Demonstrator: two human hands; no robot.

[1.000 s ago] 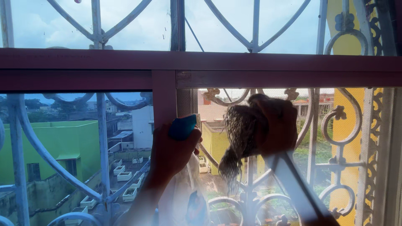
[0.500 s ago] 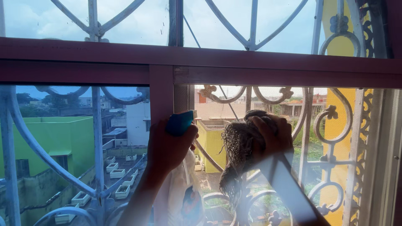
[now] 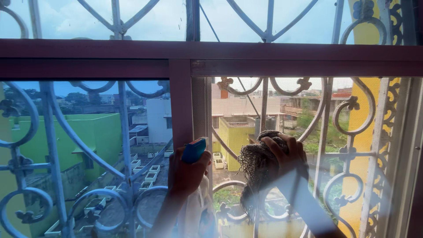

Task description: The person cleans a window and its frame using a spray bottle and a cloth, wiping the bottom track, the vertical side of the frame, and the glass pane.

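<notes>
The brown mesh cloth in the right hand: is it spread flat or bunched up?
Bunched up. The brown mesh cloth is wadded under the right hand, with a loose tail hanging below against the window screen.

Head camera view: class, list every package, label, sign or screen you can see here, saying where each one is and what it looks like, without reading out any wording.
Spray bottle: held in the left hand low at centre, white body, blue trigger head on top.
Label on the bottle: lower front, blue and red patch, blurred.
Insect screen: fine mesh panel over the right window half; the right hand presses a brown cloth on it.
No signs visible.
</notes>
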